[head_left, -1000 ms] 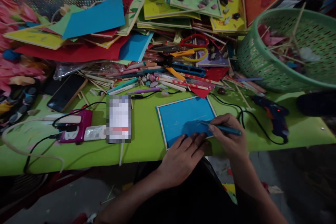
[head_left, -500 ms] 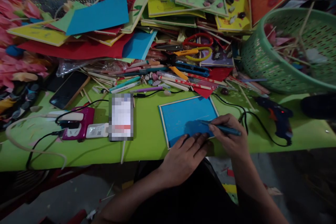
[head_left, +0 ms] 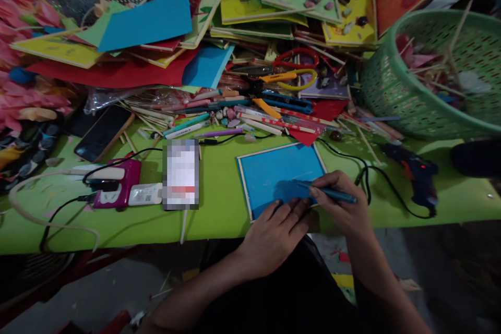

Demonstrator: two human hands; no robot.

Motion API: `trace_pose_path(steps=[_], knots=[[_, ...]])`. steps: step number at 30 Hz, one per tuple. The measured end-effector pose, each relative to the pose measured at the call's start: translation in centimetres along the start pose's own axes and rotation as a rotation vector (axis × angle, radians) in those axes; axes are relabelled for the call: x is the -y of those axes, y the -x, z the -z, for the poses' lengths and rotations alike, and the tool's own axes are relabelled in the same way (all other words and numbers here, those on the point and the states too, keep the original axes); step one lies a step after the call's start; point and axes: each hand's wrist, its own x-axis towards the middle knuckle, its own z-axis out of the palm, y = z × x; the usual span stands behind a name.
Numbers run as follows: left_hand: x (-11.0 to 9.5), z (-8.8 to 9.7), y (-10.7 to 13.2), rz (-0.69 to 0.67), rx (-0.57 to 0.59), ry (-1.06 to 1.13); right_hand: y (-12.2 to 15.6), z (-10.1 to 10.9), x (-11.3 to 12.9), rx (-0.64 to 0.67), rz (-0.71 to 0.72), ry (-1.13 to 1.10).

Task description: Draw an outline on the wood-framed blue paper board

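On a lime-green counter [head_left: 219, 209], a blue rectangular panel [head_left: 270, 167] lies already edged with thin pale sticks [head_left: 243, 188]; the left hand [head_left: 270, 242] rests flat on it, gripping nothing; the right hand [head_left: 344, 207] pinches a slim blue pen [head_left: 340, 195] over faint pale marks [head_left: 306, 174], apparently early work.

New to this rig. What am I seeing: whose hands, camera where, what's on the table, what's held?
There's no robot: these are one person's bare hands, seen by a camera worn on their head, looking forward and down. The left hand lies across the near edge of a framed blue panel. The right hand holds a blue pen, its tip pointed at the panel; contact is too small to judge. On the green table, a lit phone lies to the left; a glue gun and a green basket are to the right.
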Motion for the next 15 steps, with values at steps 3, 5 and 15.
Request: trace_pose_path(steps=[3, 5, 15], knots=[[0.0, -0.02, 0.05, -0.001, 0.009, -0.002, 0.02, 0.12, 0.03, 0.027, -0.001, -0.036], [0.01, -0.08, 0.1, 0.001, 0.005, 0.0, 0.07, 0.2, 0.0, 0.039, -0.006, -0.053], [-0.06, -0.41, 0.36, -0.005, 0.02, 0.0, 0.3, 0.3, -0.01, 0.018, -0.039, -0.083]])
